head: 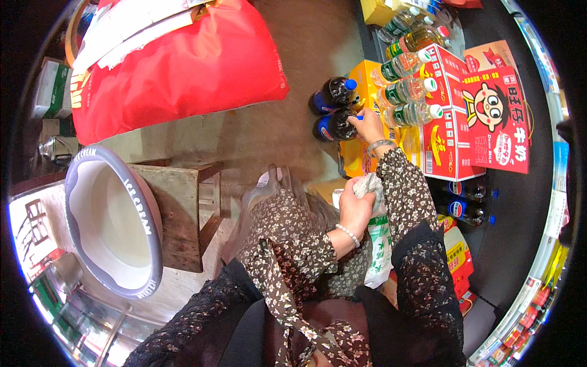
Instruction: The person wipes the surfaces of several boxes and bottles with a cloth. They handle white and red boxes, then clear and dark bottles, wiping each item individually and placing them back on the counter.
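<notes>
My right hand (369,126), with a bangle at its wrist, has its fingers on the blue cap of a dark cola bottle (334,127). Right beside that bottle stands a second cola bottle (337,94), also blue-capped. Closer to my body, my left hand (357,206) grips a crumpled greyish-white cloth (368,185). A white and green printed plastic bag (379,250) hangs just below the cloth; whether the hand also holds it, I cannot tell. Several clear bottles with white caps (406,91) are lined up to the right of my right hand.
Red cartons (447,142) and a printed milk box panel (497,119) are at the right. More cola bottles (467,208) lie below them. On the left, a basin (114,225) holds cloudy liquid near a wooden stool (179,215). A large red bag (197,64) occupies the upper left.
</notes>
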A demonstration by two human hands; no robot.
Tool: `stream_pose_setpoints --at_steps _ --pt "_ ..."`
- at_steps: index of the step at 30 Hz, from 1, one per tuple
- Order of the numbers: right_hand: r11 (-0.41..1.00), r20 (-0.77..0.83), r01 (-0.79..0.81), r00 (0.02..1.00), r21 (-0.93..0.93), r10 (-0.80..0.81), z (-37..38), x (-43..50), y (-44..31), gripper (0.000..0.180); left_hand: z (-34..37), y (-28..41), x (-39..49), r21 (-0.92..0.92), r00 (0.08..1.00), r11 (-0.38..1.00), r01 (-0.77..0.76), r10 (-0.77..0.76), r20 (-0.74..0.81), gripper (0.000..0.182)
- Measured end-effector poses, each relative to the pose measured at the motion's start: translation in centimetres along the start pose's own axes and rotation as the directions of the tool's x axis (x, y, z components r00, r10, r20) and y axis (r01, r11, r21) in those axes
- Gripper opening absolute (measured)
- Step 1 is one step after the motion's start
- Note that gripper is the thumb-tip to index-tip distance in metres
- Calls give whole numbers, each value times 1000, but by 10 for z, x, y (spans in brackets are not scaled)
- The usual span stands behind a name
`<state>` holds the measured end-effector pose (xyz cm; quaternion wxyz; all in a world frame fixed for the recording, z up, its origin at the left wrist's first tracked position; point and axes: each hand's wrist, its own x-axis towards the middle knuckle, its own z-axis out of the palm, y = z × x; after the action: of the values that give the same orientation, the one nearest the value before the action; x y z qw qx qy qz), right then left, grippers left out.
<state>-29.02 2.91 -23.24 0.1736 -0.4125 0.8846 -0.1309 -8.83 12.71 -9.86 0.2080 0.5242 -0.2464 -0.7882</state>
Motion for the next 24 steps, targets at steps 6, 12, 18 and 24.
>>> stream_pose_setpoints --at_steps 6,12,18,24 --pt "974 123 -70 991 216 44 -14 -25 -15 50 1 -10 6 -74 999 997 -37 39 20 38" --pt "892 275 -155 961 424 36 -84 -73 -14 39 1 -22 15 -106 999 994 -38 40 22 38" --pt "822 148 -135 987 553 62 -143 -186 21 28 0 -32 21 -152 983 988 8 20 183 37" --pt "743 -111 -284 895 606 432 -219 -278 102 20 9 -38 22 -118 981 991 59 -36 191 43"
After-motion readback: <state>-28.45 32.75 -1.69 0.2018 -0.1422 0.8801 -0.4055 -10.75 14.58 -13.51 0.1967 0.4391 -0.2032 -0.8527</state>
